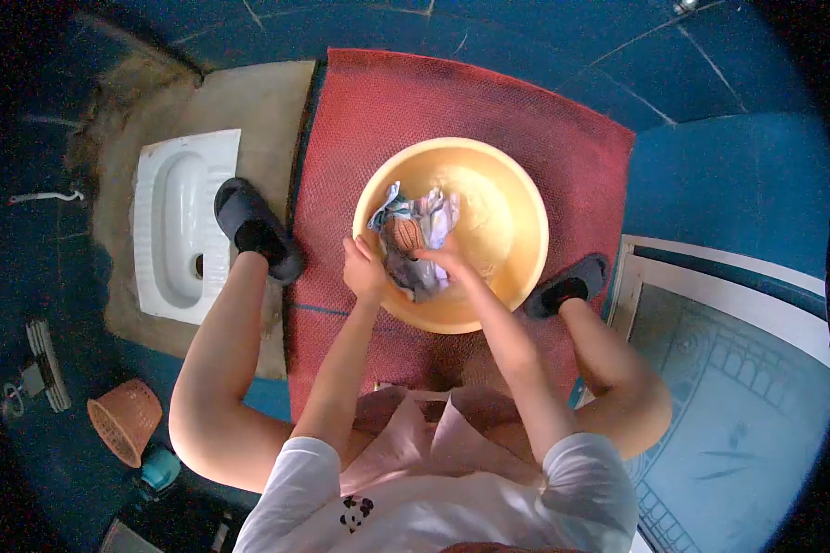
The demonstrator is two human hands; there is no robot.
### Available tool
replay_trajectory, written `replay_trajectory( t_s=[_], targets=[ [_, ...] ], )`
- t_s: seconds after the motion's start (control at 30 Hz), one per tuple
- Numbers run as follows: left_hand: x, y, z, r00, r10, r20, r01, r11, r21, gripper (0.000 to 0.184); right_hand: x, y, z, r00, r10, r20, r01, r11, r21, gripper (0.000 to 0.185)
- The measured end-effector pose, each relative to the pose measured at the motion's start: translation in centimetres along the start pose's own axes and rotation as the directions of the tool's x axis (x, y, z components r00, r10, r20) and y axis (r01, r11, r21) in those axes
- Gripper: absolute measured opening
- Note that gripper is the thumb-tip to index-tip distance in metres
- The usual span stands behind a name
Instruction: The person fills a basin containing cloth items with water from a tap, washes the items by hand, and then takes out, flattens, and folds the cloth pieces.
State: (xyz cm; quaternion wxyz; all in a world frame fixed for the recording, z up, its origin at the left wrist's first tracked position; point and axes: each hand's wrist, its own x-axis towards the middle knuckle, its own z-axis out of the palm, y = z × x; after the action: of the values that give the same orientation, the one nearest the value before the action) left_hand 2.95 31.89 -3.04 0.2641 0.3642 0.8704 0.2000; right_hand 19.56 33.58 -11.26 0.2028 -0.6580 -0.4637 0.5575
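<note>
A yellow plastic basin (516,267) stands between my feet with some water in it. Wet clothes (441,210) in white, lilac, grey and blue are bunched along its left side. On top of them lies an orange-brown, ribbed oval object (404,236), which looks like a scrub brush. My right hand (443,261) reaches over the near rim, its fingers closed at the lower end of the brush. At the left rim, my left hand (364,267) is closed on the basin's edge. Some of its fingers are hidden by the rim.
Under the basin is a red textured mat (341,111). A white squat toilet (171,240) is set in the floor at left. An orange basket (124,419) sits at lower left. At right stands a white-framed door (738,405). Dark slippers (254,226) are on my feet.
</note>
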Motion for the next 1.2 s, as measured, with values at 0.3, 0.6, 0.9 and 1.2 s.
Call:
replay_trajectory(
  t_s=[0.3, 0.6, 0.9, 1.2],
  targets=[
    [-0.1, 0.0, -0.7, 0.999, 0.036, 0.012, -0.036, 0.999, -0.027, 0.033, -1.4, -2.4, -7.7, 0.985, -0.154, -0.085, 0.162, 0.981, 0.106, 0.056],
    [-0.7, 0.6, -0.6, 0.999, 0.041, 0.012, -0.041, 0.999, -0.006, 0.032, -4.6, -10.6, -10.3, 0.921, -0.276, -0.274, 0.092, 0.839, -0.536, 0.052],
    [-0.4, 0.0, -0.9, 0.999, 0.04, 0.013, -0.04, 0.999, -0.012, 0.032, -6.3, -5.6, -0.1, 0.895, -0.376, 0.239, 0.361, 0.295, -0.885, 0.046],
    [1.7, -0.3, -0.9, 1.0, -0.004, 0.017, 0.005, 1.0, -0.011, 0.033, -6.4, -8.5, 2.0, 0.894, -0.158, 0.42, 0.441, 0.487, -0.754, 0.03]
  ],
)
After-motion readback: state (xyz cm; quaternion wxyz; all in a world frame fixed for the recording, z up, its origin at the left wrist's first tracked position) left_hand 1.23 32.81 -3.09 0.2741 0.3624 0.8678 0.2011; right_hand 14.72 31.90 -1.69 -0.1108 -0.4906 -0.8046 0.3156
